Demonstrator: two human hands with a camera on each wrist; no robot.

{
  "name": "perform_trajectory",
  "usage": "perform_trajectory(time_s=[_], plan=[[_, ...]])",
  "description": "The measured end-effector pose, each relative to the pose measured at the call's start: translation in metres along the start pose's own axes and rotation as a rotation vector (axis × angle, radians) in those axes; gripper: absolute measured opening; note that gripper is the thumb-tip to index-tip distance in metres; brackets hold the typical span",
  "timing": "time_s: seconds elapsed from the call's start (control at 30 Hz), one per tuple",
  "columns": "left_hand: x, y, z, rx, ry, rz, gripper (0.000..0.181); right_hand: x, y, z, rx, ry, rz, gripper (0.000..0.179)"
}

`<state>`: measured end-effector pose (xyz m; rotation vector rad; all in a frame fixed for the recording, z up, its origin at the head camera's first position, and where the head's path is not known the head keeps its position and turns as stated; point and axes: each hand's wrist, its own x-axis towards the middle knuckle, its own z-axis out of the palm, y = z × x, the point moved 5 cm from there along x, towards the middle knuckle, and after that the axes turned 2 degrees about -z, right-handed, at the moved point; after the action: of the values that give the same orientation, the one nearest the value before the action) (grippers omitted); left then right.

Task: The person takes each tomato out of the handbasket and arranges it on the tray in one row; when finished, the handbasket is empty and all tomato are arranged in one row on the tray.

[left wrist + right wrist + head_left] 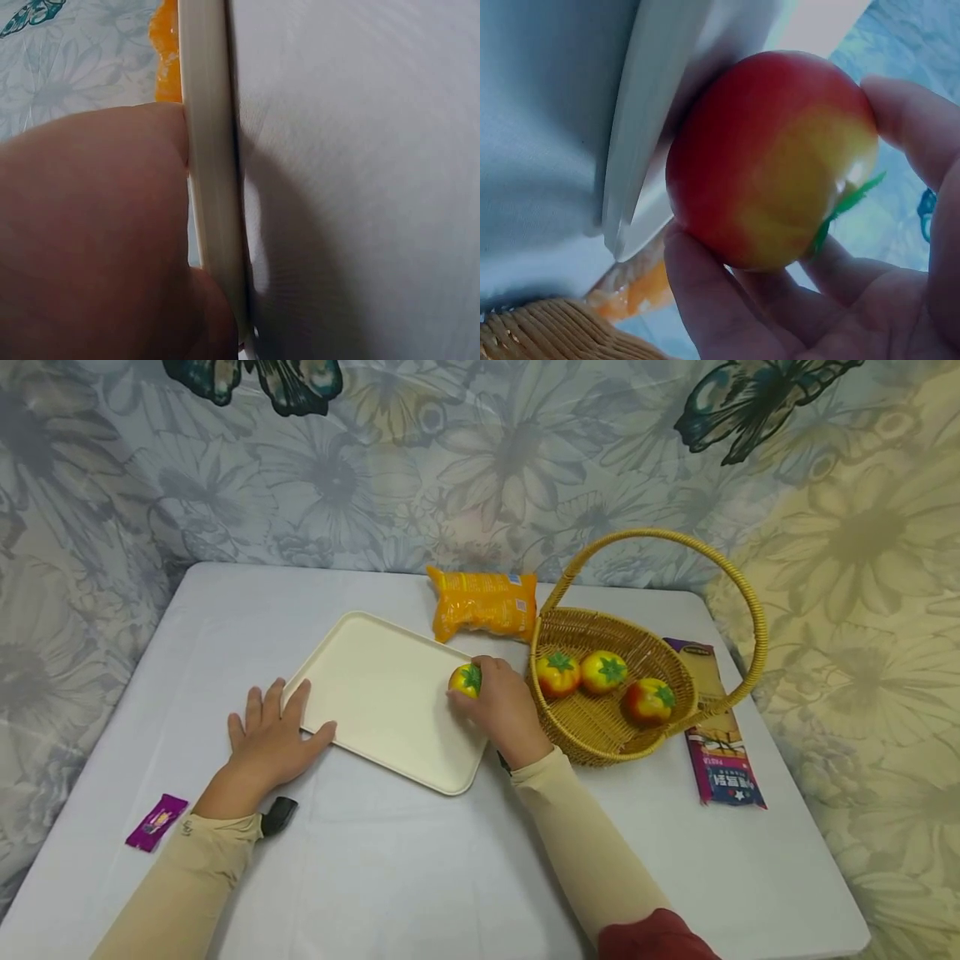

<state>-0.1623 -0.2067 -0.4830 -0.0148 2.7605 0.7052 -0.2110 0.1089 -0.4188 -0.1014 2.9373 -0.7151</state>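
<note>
My right hand (506,706) holds a red and yellow tomato (772,161) with a green leafy top, thumb and fingertips around its sides. In the head view the tomato is over the right end of a cream rectangular tray (382,693), partly hidden by the hand. In the right wrist view it appears right against the tray's inner side. At the tray's left corner, my left hand (272,739) lies with fingers spread, the thumb and index finger along the rim. The left wrist view shows this hand close against the tray's edge (210,150).
Right of the tray stands a wicker basket (600,739) with a tall handle and three similar tomatoes inside. An orange snack bag (486,606) lies behind the tray. A pasta packet (720,743) sits beyond the basket, and a small purple packet (157,822) near the left forearm.
</note>
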Motion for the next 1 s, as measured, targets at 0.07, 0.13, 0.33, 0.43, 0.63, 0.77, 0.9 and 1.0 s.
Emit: perform_trajectory(time_s=[0.07,0.13,0.33,0.43,0.63,0.77,0.9,1.0], plan=[[-0.001,0.001,-0.001,0.003,0.002,-0.002,0.097,0.0,0.001,0.001,0.002,0.0,0.0,0.073],[-0.001,0.001,-0.002,0.001,0.003,-0.003,0.096,0.0,0.002,0.003,0.008,0.0,-0.003,0.073],[-0.001,0.004,-0.002,0.0,-0.007,-0.004,0.096,-0.004,0.004,0.003,-0.004,0.014,-0.012,0.072],[-0.001,0.004,-0.002,0.012,-0.009,-0.007,0.096,-0.006,0.005,0.002,-0.003,0.028,-0.027,0.073],[-0.003,0.006,-0.004,0.01,-0.023,-0.018,0.095,-0.008,0.007,0.001,0.013,0.037,-0.038,0.078],[-0.004,0.008,-0.005,0.006,-0.025,-0.017,0.095,-0.009,0.008,0.0,0.027,0.032,-0.038,0.08],[-0.004,0.008,-0.005,0.005,-0.025,-0.019,0.095,-0.015,0.005,-0.011,0.079,0.037,-0.06,0.082],[-0.004,0.008,-0.004,0.006,-0.023,-0.02,0.094,-0.021,0.001,-0.027,0.117,0.06,-0.081,0.082]])
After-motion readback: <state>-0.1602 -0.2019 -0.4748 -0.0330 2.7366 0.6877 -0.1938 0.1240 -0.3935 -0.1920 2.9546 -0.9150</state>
